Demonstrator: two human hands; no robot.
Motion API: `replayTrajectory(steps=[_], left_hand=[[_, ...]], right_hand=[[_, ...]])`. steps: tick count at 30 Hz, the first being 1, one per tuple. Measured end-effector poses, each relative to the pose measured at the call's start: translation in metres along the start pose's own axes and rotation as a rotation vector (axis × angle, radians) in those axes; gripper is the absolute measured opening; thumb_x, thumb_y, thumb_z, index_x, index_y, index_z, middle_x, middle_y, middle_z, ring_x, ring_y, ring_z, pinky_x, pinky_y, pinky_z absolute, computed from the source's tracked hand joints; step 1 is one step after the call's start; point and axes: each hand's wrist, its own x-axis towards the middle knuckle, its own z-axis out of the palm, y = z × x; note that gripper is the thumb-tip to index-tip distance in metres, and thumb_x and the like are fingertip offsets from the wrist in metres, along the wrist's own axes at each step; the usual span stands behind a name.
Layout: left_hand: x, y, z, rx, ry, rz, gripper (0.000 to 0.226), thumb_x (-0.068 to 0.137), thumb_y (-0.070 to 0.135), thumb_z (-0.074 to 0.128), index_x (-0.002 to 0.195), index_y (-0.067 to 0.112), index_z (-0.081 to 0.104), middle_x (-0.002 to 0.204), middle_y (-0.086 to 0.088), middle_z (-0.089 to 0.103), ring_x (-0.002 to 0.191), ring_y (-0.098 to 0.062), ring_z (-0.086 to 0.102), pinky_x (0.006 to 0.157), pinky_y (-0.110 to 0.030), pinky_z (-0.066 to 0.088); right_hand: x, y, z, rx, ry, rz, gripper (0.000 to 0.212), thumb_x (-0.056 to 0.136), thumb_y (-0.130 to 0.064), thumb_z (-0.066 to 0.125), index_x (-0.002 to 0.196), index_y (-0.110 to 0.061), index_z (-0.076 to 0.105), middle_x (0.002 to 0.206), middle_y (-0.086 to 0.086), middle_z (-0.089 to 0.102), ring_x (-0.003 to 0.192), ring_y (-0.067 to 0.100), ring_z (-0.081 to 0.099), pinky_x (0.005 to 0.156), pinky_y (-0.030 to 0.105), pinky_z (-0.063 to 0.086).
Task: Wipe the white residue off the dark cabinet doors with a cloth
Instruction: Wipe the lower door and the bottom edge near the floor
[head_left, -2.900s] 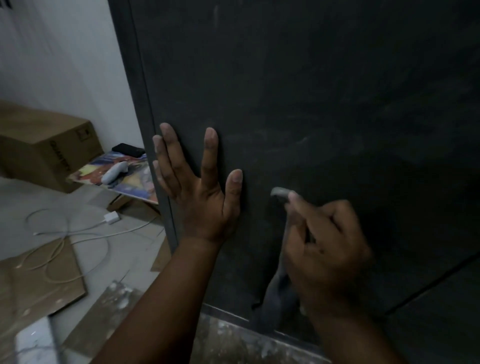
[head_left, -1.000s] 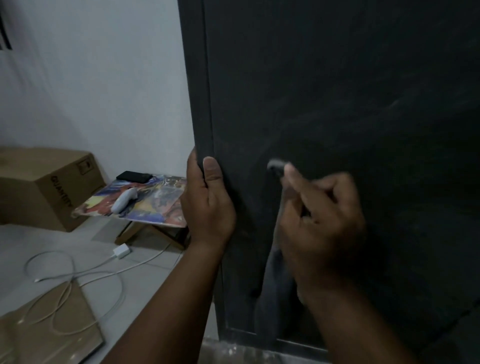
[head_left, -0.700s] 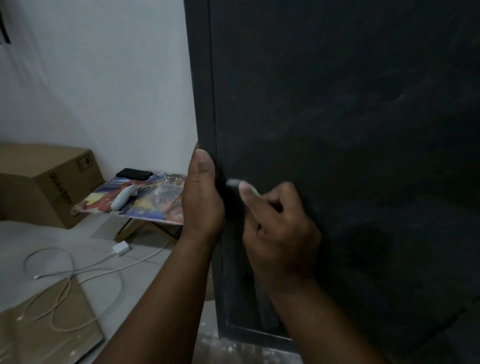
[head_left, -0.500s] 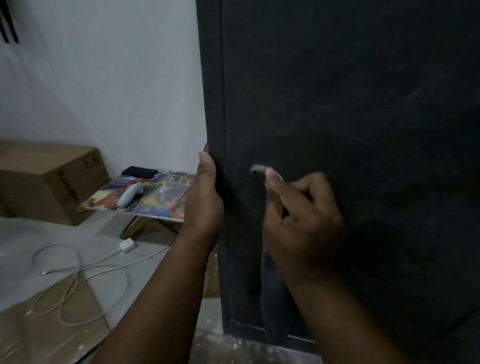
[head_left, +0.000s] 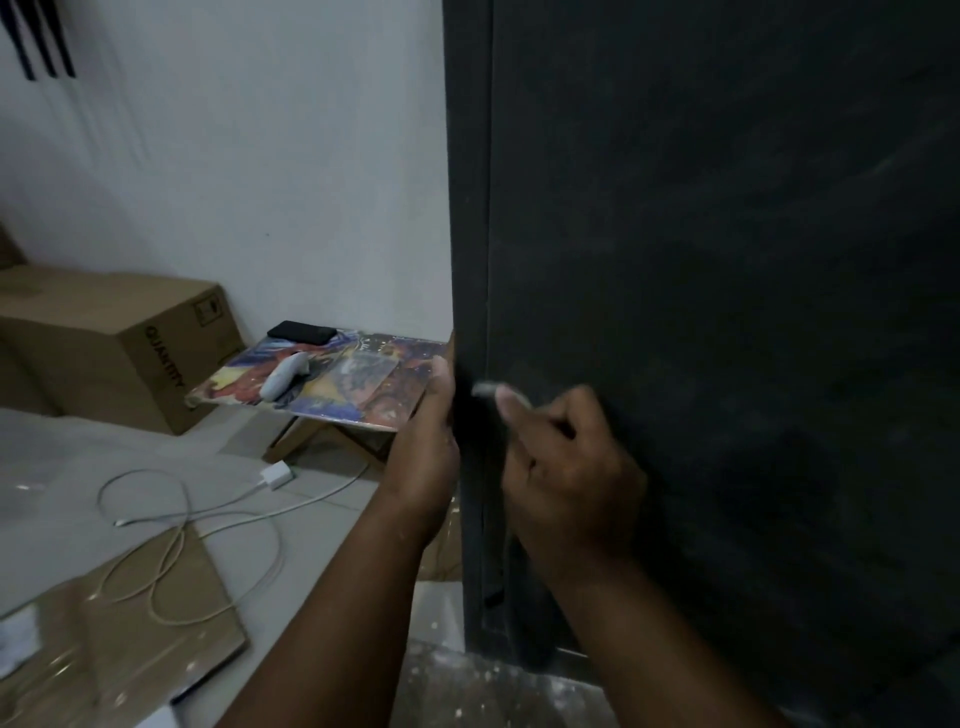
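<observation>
The dark cabinet door (head_left: 727, 312) fills the right half of the head view, with faint pale smears on it. My left hand (head_left: 428, 452) grips the door's left edge, thumb on the front and fingers hidden behind. My right hand (head_left: 566, 483) holds a dark grey cloth (head_left: 493, 545), pinching its pale tip against the door close to that left edge. The rest of the cloth hangs down below the hand, hard to tell from the dark door.
A white wall (head_left: 260, 182) stands left of the cabinet. A cardboard box (head_left: 104, 343), a colourful board (head_left: 332, 384) with a grey device and a black phone, a white charger cable (head_left: 208, 514) and flat cardboard (head_left: 104, 639) lie on the floor.
My right hand with the cloth has slid left along the door toward its edge, next to my left hand. My left hand went from flat on the door to gripping its edge.
</observation>
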Motion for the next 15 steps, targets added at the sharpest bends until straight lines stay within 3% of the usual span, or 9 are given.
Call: replayTrajectory(steps=[2, 6, 8, 10, 13, 15], left_hand=[[-0.001, -0.003, -0.001, 0.027, -0.003, -0.006, 0.039, 0.102, 0.064, 0.041, 0.118, 0.049, 0.074, 0.127, 0.015, 0.072, 0.124, -0.005, 0.064, 0.112, -0.04, 0.045], [-0.002, -0.006, 0.002, 0.018, 0.031, 0.014, 0.046, 0.107, 0.059, 0.038, 0.14, 0.037, 0.061, 0.141, 0.009, 0.065, 0.127, -0.004, 0.062, 0.114, -0.038, 0.046], [-0.002, -0.008, 0.005, 0.004, 0.05, 0.021, 0.05, 0.101, 0.065, 0.043, 0.139, 0.037, 0.06, 0.146, 0.003, 0.062, 0.132, -0.01, 0.059, 0.116, -0.041, 0.044], [-0.002, -0.013, 0.006, -0.019, 0.089, -0.006, 0.058, 0.097, 0.069, 0.049, 0.142, 0.032, 0.058, 0.145, -0.001, 0.061, 0.133, -0.015, 0.059, 0.117, -0.043, 0.044], [-0.003, -0.017, 0.007, 0.011, 0.122, -0.045, 0.048, 0.087, 0.076, 0.051, 0.121, 0.044, 0.064, 0.132, 0.01, 0.067, 0.123, -0.007, 0.064, 0.101, -0.029, 0.054], [-0.005, -0.02, 0.007, 0.025, 0.123, -0.082, 0.071, 0.079, 0.085, 0.052, 0.133, 0.041, 0.058, 0.141, 0.005, 0.062, 0.131, -0.014, 0.059, 0.109, -0.038, 0.049]], right_hand=[[0.021, -0.003, 0.003, -0.004, 0.125, -0.031, 0.008, 0.096, -0.017, 0.074, 0.098, -0.019, 0.082, 0.076, 0.006, 0.057, 0.056, 0.024, 0.051, 0.042, 0.038, 0.045], [0.045, -0.012, 0.008, -0.012, 0.193, -0.062, 0.011, 0.098, -0.019, 0.071, 0.103, -0.02, 0.081, 0.078, 0.006, 0.056, 0.057, 0.023, 0.05, 0.043, 0.033, 0.042], [0.029, -0.01, 0.011, -0.032, 0.116, -0.051, 0.017, 0.102, -0.026, 0.066, 0.101, -0.021, 0.081, 0.078, 0.003, 0.055, 0.059, 0.022, 0.051, 0.046, 0.033, 0.041], [-0.001, -0.001, 0.011, -0.048, -0.078, 0.037, 0.035, 0.107, -0.041, 0.05, 0.102, -0.022, 0.08, 0.079, -0.003, 0.053, 0.065, 0.02, 0.052, 0.052, 0.038, 0.046], [-0.037, 0.017, 0.009, -0.154, -0.323, 0.089, 0.06, 0.106, -0.056, 0.024, 0.106, -0.029, 0.077, 0.084, -0.011, 0.051, 0.07, 0.009, 0.048, 0.059, 0.027, 0.041], [-0.04, 0.027, 0.005, -0.111, -0.257, 0.03, 0.047, 0.106, -0.046, 0.037, 0.101, -0.025, 0.079, 0.08, -0.008, 0.054, 0.063, 0.008, 0.046, 0.052, 0.025, 0.039]])
